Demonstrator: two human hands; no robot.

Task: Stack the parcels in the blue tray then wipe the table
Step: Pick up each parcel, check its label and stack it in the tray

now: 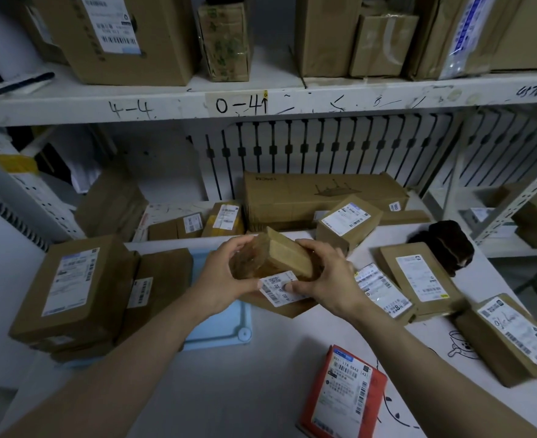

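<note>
One wide head-worn view looks forward and down, close over the table (245, 390), facing the shelves (71, 105).

The white table (229, 390) carries a light blue plastic tray (216, 330) at its left, a flat red mailer (343, 396) near the front, a labelled brown cardboard parcel (510, 336) at the right edge, a flatter brown cardboard parcel (422, 279) behind it and a dark fuzzy cloth (447, 245) at the far right.

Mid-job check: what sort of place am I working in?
Probably a parcel depot or stockroom: a shelf marked with hand-written codes, cartons stacked on it, and barcode-labelled parcels spread over the white table.
</note>
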